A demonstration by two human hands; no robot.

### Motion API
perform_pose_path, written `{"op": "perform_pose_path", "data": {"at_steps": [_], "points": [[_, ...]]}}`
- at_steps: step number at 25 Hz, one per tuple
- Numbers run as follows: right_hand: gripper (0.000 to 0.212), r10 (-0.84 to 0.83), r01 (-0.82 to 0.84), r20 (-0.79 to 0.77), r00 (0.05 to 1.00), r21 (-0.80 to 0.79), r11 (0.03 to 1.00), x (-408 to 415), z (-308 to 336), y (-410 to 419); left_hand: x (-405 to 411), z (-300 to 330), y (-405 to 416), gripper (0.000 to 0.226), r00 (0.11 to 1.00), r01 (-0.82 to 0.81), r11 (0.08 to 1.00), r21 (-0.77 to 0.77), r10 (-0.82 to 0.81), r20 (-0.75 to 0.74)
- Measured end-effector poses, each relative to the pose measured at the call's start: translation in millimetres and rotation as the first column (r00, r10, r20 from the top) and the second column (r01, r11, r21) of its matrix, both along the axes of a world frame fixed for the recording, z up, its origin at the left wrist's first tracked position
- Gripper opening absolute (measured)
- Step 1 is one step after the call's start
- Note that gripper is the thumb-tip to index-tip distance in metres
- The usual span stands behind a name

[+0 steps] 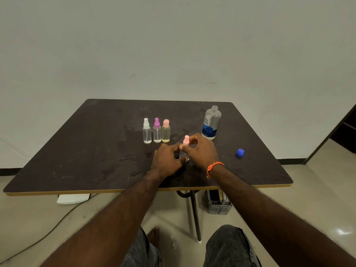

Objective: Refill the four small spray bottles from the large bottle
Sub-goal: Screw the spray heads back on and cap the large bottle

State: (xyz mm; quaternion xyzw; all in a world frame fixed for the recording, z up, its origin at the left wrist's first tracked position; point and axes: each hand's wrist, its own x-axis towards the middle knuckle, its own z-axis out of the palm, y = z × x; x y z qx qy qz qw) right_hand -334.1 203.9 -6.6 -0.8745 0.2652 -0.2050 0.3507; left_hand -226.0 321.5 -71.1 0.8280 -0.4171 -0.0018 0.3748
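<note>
Head view: large bottle [211, 123] upright at the right rear of the dark, scuffed tabletop [96, 151], uncapped, "re-nu" readable on its blue-and-white label. Blue cap [240, 152] lying apart, nearer the right edge. Three small spray bottles in a row at centre: white-topped [147, 131], purple-topped [157, 130], pink-capped [165, 131]. Fourth bottle [184, 151] just in front, body gripped by the left hand [167, 160], pink sprayer top [186, 140] pinched by the right hand [200, 149]. Plain pale wall behind; beige floor, grey basket [218, 206] under the tabletop.
</note>
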Motion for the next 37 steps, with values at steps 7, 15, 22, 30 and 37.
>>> {"op": "perform_pose_path", "data": {"at_steps": [7,15,22,30,37], "points": [[0.034,0.097,-0.097,0.0,0.995,0.041,0.994,4.2,-7.4,20.6,12.6,10.6,33.2,0.037,0.997,-0.027,0.999,0.021,0.025,0.067],[0.035,0.187,-0.193,0.053,0.981,0.163,0.968,54.8,-15.1,86.4,53.6,20.2,98.8,0.04,0.968,-0.237,0.963,0.126,0.223,0.116],[0.052,0.267,-0.266,-0.005,0.964,0.098,0.959,95.7,-22.8,106.6,97.7,14.3,99.2,0.039,0.924,-0.374,0.913,0.161,0.351,0.155],[0.047,0.343,-0.34,-0.031,0.939,0.079,0.937,114.5,-20.9,102.9,122.1,13.1,91.4,0.037,0.928,-0.37,0.919,0.133,0.359,0.1],[0.044,0.248,-0.25,0.042,0.968,0.047,0.967,78.2,-25.7,76.5,88.5,18.4,100.6,0.093,0.895,-0.443,0.885,0.143,0.427,0.129]]}}
